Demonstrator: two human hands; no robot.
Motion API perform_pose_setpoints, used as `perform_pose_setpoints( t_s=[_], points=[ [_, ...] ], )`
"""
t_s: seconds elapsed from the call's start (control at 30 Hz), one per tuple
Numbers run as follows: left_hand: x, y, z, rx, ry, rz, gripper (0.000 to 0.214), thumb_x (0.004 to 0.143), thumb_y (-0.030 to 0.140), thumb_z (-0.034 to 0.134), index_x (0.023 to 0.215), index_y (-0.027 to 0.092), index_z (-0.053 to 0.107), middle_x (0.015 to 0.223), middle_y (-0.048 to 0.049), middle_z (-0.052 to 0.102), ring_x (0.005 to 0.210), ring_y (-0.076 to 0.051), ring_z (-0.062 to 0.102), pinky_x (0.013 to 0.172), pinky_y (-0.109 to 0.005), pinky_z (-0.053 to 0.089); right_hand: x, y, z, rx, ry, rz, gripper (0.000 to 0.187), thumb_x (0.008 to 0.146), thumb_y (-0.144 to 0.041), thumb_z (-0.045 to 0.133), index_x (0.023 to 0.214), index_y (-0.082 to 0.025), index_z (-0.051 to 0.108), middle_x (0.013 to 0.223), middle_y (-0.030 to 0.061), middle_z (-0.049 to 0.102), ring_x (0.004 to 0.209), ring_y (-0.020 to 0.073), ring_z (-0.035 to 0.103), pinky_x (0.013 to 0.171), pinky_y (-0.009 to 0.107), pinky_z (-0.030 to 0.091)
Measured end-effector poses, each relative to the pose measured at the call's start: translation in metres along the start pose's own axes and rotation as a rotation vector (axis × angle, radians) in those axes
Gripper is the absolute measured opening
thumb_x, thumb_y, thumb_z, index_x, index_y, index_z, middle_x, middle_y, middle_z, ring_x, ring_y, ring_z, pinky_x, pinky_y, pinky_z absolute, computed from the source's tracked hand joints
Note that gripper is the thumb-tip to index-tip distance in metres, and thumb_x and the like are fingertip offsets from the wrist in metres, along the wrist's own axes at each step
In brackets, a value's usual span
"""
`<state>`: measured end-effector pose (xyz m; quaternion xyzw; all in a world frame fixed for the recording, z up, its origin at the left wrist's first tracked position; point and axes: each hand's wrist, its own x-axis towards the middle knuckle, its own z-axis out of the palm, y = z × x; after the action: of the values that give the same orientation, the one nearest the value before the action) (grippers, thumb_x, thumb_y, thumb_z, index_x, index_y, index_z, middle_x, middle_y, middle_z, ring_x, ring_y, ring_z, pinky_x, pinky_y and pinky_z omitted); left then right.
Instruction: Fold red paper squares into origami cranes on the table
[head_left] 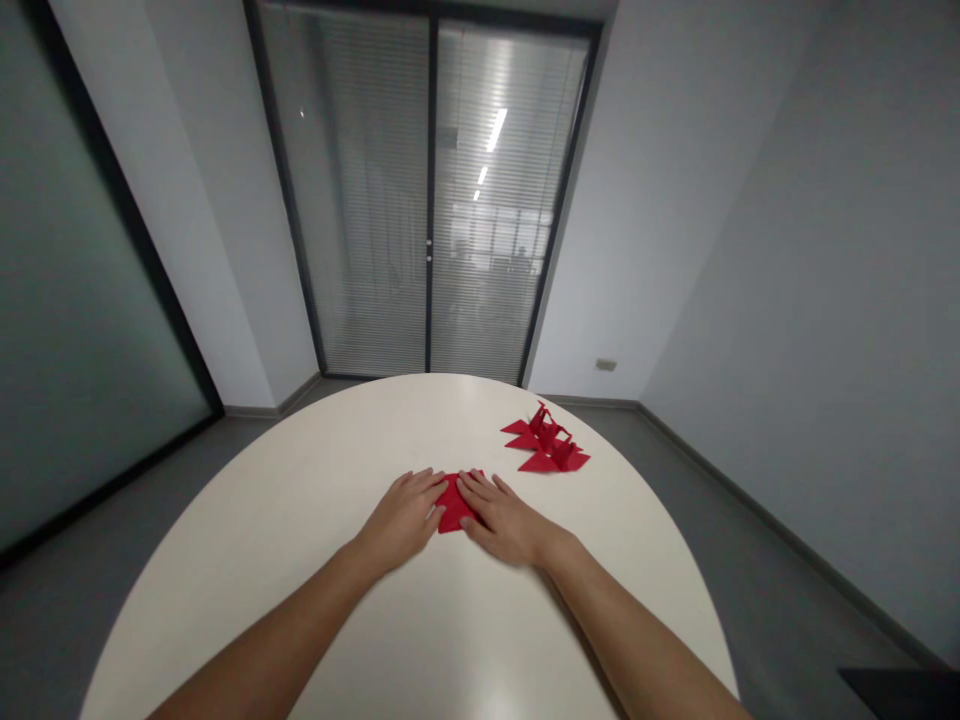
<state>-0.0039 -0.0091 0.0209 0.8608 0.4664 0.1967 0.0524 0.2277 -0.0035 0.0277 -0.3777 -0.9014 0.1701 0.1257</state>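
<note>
A small red sheet of folded paper [453, 508] lies flat on the white table between my two hands. My left hand [403, 515] rests at its left side, fingers stretched out, the thumb near its lower left edge. From the right, my right hand [504, 517] lies over the paper's right part with fingers extended on top of it. The paper's left and right edges are partly hidden under my fingers. Beyond my right hand stand several red origami cranes [551, 446], close together with their wings spread.
The round white table [300, 500] has a curved edge at the far side and both sides. Behind it are a glass partition with blinds [367, 220] and grey walls. A dark object [907, 692] shows at the lower right corner.
</note>
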Motion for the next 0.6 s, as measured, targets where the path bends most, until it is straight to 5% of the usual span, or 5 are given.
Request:
perform_pose_setpoints(
  t_s=[0.1,0.27,0.47,0.6],
  points=[
    [0.001,0.003,0.000,-0.018,0.025,0.048,0.046,0.095,0.017,0.045,0.139,0.017,0.058,0.154,-0.0099,0.048,0.145,-0.025,0.039,0.122,-0.044,0.029,0.003,-0.003,-0.001,-0.012,-0.010,0.012,0.066,0.100,-0.043,0.046,0.158,-0.017,0.028,0.163,0.0155,0.027,0.153,0.0316,0.019,0.124,0.057,0.014],
    [-0.004,0.006,-0.001,-0.076,-0.157,0.081,0.055,0.102,0.033,0.039,0.156,0.023,0.034,0.162,-0.0081,0.034,0.151,-0.024,0.029,0.123,-0.050,0.023,0.003,-0.003,-0.005,0.015,0.000,0.015,0.077,0.097,-0.054,0.051,0.159,-0.016,0.027,0.163,0.0168,0.026,0.152,0.0331,0.020,0.123,0.057,0.015],
    [-0.008,0.001,0.001,0.070,-0.130,-0.115,0.056,0.102,0.040,0.038,0.151,0.013,0.042,0.160,-0.0175,0.034,0.152,-0.034,0.024,0.121,-0.060,0.017,-0.001,0.000,-0.014,-0.023,-0.056,0.115,0.074,0.099,-0.058,0.041,0.158,-0.016,0.027,0.163,0.0139,0.024,0.153,0.0355,0.014,0.123,0.060,0.012],
    [-0.006,0.003,0.000,0.104,-0.105,-0.049,0.057,0.100,0.033,0.040,0.153,0.013,0.038,0.164,-0.0149,0.027,0.154,-0.031,0.016,0.123,-0.054,0.018,-0.001,-0.002,-0.016,-0.060,-0.083,0.123,0.071,0.101,-0.054,0.037,0.159,-0.015,0.025,0.165,0.0122,0.021,0.154,0.0357,0.011,0.124,0.058,0.012]
  ],
)
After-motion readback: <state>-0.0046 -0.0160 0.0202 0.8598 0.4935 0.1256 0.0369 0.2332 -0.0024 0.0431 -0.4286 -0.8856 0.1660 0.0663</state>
